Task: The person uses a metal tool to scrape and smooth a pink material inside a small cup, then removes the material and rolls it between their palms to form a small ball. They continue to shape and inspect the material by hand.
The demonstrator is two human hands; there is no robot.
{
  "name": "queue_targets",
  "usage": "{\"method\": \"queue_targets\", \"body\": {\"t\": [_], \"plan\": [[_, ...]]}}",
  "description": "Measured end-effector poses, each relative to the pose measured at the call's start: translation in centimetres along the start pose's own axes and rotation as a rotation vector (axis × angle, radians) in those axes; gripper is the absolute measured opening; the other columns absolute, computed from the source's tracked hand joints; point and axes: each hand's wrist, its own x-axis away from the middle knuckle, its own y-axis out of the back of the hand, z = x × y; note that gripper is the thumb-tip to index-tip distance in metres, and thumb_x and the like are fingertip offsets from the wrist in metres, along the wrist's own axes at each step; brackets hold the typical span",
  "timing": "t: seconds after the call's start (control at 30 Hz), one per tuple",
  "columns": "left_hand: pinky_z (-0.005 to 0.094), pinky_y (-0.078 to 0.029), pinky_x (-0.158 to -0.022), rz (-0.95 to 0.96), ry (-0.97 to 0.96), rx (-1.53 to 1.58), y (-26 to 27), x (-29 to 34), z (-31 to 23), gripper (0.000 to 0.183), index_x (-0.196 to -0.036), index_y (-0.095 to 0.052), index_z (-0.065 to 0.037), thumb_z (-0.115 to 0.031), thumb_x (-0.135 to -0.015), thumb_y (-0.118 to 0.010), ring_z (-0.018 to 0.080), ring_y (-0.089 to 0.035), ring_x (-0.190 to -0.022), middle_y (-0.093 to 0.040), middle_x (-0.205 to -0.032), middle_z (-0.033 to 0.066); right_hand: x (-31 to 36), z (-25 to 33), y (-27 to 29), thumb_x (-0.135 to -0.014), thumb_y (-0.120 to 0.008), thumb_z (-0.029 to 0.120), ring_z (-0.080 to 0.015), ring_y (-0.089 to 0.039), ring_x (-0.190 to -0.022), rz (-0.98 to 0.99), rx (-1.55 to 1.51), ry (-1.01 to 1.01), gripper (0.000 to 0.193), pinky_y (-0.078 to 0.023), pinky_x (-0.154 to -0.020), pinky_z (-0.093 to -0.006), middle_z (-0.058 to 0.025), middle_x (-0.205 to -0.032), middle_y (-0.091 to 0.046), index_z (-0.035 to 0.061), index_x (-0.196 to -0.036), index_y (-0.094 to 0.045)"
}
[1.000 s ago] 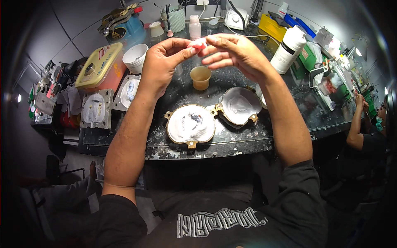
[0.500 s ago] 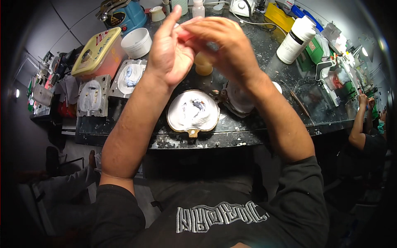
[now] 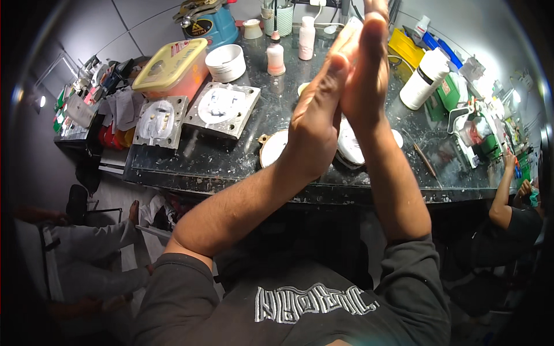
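My left hand (image 3: 316, 118) and right hand (image 3: 367, 81) are raised above the bench, pressed palm to palm with fingers stretched out and pointing away from me. Whatever lies between the palms is hidden. Under my left wrist, a brass-rimmed flask half filled with white plaster (image 3: 273, 151) is partly covered. A second round plaster-filled half (image 3: 350, 147) shows between my forearms. To the left sit two square metal flask halves: one with an arch-shaped mark in its plaster (image 3: 218, 105), the other (image 3: 157, 122) holding small yellowish pieces.
On the black bench (image 3: 202, 167) are a pink bottle with a dark dropper top (image 3: 276, 57), a pale bottle (image 3: 306, 39), a white tub (image 3: 225, 63), a yellow-lidded box (image 3: 173, 66), a large white bottle (image 3: 424, 81) and a thin tool (image 3: 425, 160). Other people sit left and right.
My hands, earlier loosely cupped with something pink glimpsed between them, have come flat together and moved right. The whole view has shifted, so the bench items appear further right.
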Motion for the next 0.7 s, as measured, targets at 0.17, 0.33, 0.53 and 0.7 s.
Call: {"method": "queue_targets", "body": {"t": [0.17, 0.33, 0.53, 0.7], "plan": [[0.0358, -0.010, -0.119, 0.107, 0.130, -0.237, 0.6, 0.4, -0.6, 0.092, -0.155, -0.005, 0.001, -0.067, -0.097, -0.031, 0.0244, -0.009, -0.149, -0.008, -0.161, 0.0179, 2.8, 3.4, 0.0, -0.095, -0.047, 0.054, -0.0319, -0.028, -0.143, 0.214, -0.008, 0.222, 0.078, -0.017, -0.117, -0.0500, -0.0190, -0.150, -0.035, 0.0004, -0.149, -0.029], [0.0403, -0.003, -0.120, 0.159, -0.062, -0.229, 6.4, 1.2, 4.4, 0.080, -0.155, -0.003, -0.003, -0.051, -0.100, -0.035, 0.0243, 0.000, -0.151, -0.001, -0.163, 0.0142, 4.1, 1.4, -1.5, -0.090, -0.028, 0.075, -0.0251, -0.014, -0.149, 0.327, -0.094, 0.131, 0.099, -0.025, -0.117, -0.0394, -0.0188, -0.159, -0.020, 0.0011, -0.154, -0.015], [0.0367, -0.008, -0.120, 0.010, -0.143, -0.245, 2.4, 1.5, -1.5, 0.085, -0.154, -0.009, 0.001, -0.058, -0.099, -0.036, 0.0235, -0.009, -0.149, -0.010, -0.162, 0.0155, 3.5, 1.4, -0.8, -0.097, -0.056, 0.033, -0.0295, -0.044, -0.133, 0.029, -0.393, -0.023, 0.070, -0.035, -0.110, -0.0387, -0.0232, -0.144, -0.043, -0.0021, -0.149, -0.026], [0.0343, -0.021, -0.108, -0.048, -0.283, -0.810, 3.2, -2.0, -1.5, 0.076, -0.154, -0.017, -0.002, -0.056, -0.102, -0.030, 0.0208, -0.023, -0.133, -0.017, -0.160, 0.0130, 4.1, 2.1, -1.8, -0.102, -0.047, 0.036, -0.0273, -0.044, -0.131, 0.189, -0.132, -0.135, 0.058, -0.032, -0.111, -0.0355, -0.0243, -0.142, -0.045, -0.0059, -0.141, -0.037]]}}
